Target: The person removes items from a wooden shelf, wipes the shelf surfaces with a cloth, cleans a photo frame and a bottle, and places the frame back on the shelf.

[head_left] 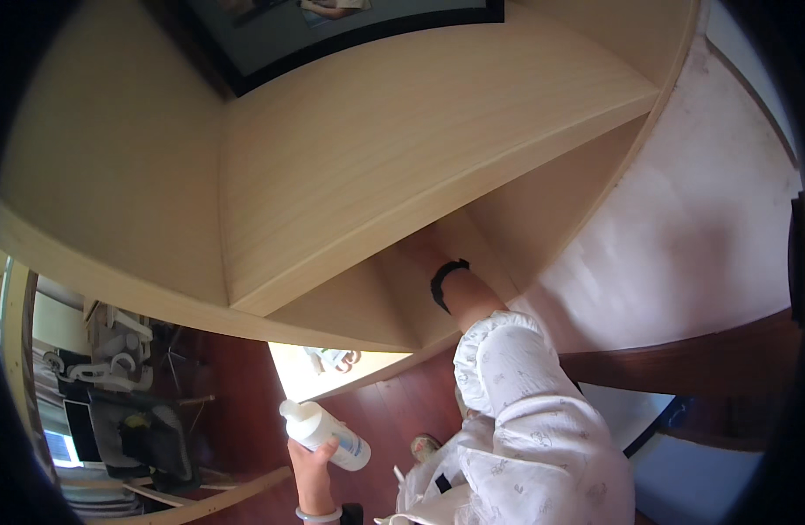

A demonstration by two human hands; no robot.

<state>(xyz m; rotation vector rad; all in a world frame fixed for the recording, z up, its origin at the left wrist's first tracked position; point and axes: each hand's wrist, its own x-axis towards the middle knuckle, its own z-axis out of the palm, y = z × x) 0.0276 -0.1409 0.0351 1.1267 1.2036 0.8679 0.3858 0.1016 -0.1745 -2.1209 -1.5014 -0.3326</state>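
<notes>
My left hand (pixel 311 464) is closed round a white bottle (pixel 331 436) with a pale nozzle or cap and a blue label; it is held tilted, low in front of me. My right arm, in a white patterned sleeve (pixel 529 394) with a black band (pixel 446 282) at the wrist, reaches into the lower compartment of a light wooden shelf unit (pixel 420 166). Only the back part of my right hand (pixel 424 248) shows, in shadow; the shelf board above hides the fingers. What they touch cannot be seen.
A black picture frame (pixel 367 31) stands on the upper shelf. Below, a light wooden surface (pixel 299 376) holds small items above the reddish wooden floor (pixel 245 376). White-and-black chairs (pixel 114 367) stand at left. A pale wall (pixel 682 227) closes in on the right.
</notes>
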